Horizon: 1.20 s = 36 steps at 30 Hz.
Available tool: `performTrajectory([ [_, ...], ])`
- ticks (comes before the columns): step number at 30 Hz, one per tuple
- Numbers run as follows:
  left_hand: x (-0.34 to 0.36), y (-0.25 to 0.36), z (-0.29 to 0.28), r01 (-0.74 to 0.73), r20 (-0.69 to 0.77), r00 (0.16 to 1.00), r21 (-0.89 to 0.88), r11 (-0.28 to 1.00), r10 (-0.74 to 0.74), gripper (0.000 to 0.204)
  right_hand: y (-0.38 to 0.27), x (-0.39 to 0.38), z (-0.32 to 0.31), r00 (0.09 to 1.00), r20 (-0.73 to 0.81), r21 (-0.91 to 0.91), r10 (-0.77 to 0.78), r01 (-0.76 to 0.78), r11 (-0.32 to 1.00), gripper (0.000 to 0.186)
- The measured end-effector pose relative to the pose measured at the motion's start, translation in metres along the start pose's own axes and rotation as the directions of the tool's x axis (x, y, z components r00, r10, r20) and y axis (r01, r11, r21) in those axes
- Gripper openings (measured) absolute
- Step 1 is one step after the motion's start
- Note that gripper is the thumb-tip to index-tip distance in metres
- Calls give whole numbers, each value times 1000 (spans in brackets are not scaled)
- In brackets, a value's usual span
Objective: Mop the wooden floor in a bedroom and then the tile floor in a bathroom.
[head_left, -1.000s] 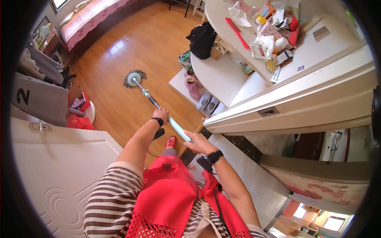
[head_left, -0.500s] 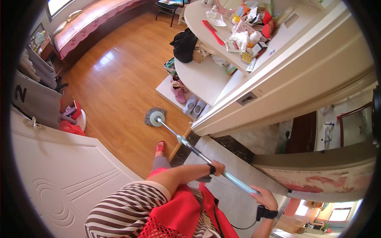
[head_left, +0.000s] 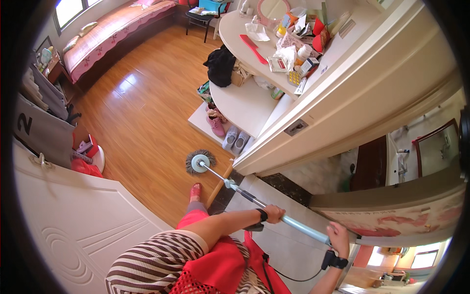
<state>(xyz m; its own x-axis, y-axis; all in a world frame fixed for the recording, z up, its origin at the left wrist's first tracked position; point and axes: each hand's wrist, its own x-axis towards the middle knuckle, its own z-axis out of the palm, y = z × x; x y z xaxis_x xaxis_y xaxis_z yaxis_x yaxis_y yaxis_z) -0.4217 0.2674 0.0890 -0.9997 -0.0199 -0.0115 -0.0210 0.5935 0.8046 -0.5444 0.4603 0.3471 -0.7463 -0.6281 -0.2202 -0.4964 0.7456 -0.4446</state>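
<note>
A round mop [head_left: 199, 163] with grey strands and a pale green disc rests on the wooden floor near the doorway. Its silver and light-blue handle [head_left: 304, 228] slants up toward me on the right. My left hand [head_left: 273, 214], with a black wristband, is closed around the middle of the handle. My right hand [head_left: 339, 240], also banded at the wrist, curls at the handle's upper end; its fingers partly hide the tip.
A white door [head_left: 93, 220] stands at the left, a door frame [head_left: 338, 115] at the right. Grey shoes [head_left: 235, 140] and pink shoes [head_left: 215, 124] sit on a low shelf beside a cluttered white table [head_left: 235, 32]. A bed [head_left: 117, 36] stands far left. My red-sandaled foot [head_left: 196, 191] is near the mop.
The mop head has come nearer to me and slightly right. Both hands have shifted right with the handle, and the room has shifted slightly in view.
</note>
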Motion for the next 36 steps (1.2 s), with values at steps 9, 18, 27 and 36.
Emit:
performTrajectory([
  [9,-142,-209,-156,490,-318,849,172,855,-422,17,-215,107,175,886,362,248,-290,208,946,36],
  [18,-327,-310,-274,869,-490,487,187,459,-723,42,-381,138,370,434,472,366,-768,695,618,49],
  [27,-265,-261,-212,737,-303,655,460,496,-692,24,-284,122,307,460,528,409,-714,599,689,43],
  [36,-78,-92,-63,442,217,847,221,869,-485,30,-49,59,116,675,522,154,-522,528,835,45],
])
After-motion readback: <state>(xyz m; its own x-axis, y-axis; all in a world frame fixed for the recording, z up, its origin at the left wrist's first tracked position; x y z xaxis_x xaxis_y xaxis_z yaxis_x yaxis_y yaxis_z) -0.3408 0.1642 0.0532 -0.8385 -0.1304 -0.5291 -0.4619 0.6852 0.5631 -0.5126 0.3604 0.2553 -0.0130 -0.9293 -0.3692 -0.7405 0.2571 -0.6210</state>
